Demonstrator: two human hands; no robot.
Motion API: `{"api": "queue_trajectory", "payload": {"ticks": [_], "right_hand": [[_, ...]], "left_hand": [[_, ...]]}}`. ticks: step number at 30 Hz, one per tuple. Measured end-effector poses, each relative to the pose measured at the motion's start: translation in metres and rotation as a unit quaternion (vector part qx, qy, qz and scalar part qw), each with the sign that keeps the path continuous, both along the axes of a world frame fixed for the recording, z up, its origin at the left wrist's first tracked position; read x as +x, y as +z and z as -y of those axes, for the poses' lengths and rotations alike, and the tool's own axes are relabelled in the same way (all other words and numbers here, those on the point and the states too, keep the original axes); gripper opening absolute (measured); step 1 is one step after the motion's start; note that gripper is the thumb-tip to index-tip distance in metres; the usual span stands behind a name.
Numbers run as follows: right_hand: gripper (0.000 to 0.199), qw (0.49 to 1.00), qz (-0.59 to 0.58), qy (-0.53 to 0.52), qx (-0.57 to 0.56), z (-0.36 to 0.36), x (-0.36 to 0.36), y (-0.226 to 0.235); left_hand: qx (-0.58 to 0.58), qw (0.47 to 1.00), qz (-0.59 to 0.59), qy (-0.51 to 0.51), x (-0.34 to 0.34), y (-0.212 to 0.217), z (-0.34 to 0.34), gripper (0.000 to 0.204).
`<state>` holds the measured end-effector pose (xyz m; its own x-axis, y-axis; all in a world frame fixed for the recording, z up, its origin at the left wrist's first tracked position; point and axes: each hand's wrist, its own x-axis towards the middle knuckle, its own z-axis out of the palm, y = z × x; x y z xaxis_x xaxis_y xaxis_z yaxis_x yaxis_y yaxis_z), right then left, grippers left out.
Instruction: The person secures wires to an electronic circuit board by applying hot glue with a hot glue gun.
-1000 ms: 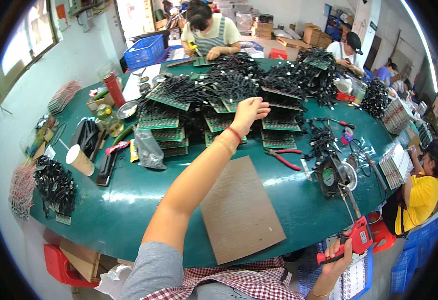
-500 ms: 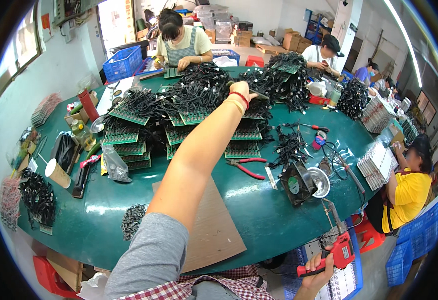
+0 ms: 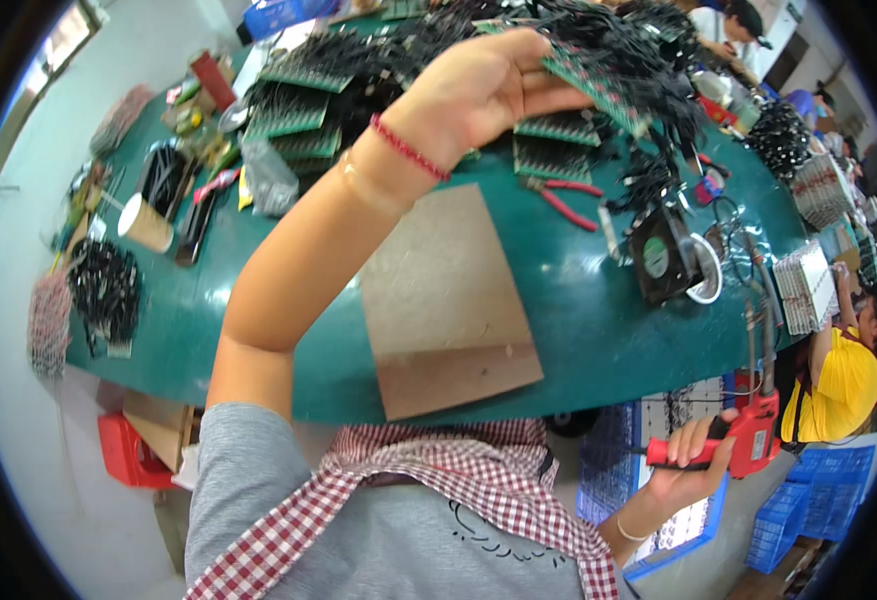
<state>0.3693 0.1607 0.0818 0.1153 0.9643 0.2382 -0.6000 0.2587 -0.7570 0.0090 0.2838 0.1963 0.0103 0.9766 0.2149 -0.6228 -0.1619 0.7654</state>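
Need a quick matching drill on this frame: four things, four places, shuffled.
Things:
1. green circuit board with black wires
2. red-handled soldering tool
3. brown paper cup
4. flat brown cardboard sheet

Places:
A. lying on the green table in front of the person
B. in the left hand
C. standing at the table's left end
D. in the right hand

Pairs: 1-B, 2-D, 3-C, 4-A

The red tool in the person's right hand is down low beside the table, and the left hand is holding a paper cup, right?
Not quite. The head view shows the left hand holding a green circuit board with black wires, not a cup. The paper cup stands alone on the green table. The right hand does hold the red tool low beside the table.
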Motion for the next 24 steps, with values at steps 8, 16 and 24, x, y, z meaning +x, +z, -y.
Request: {"api": "queue_trajectory", "payload": {"ticks": [8,16,24], "right_hand": [[0.035,0.987,-0.037,0.151,0.026,0.008,-0.049,0.014],[0.037,0.958,-0.037,0.285,-0.020,0.020,-0.112,0.009],[0.028,0.935,-0.022,0.337,-0.107,0.001,-0.170,-0.013]], "left_hand": [[-0.154,0.988,0.013,-0.020,0.006,-0.100,0.168,0.030],[-0.226,0.974,0.017,-0.002,-0.032,-0.179,0.226,0.033],[-0.303,0.934,-0.188,-0.016,-0.054,-0.186,0.233,0.031]]}}
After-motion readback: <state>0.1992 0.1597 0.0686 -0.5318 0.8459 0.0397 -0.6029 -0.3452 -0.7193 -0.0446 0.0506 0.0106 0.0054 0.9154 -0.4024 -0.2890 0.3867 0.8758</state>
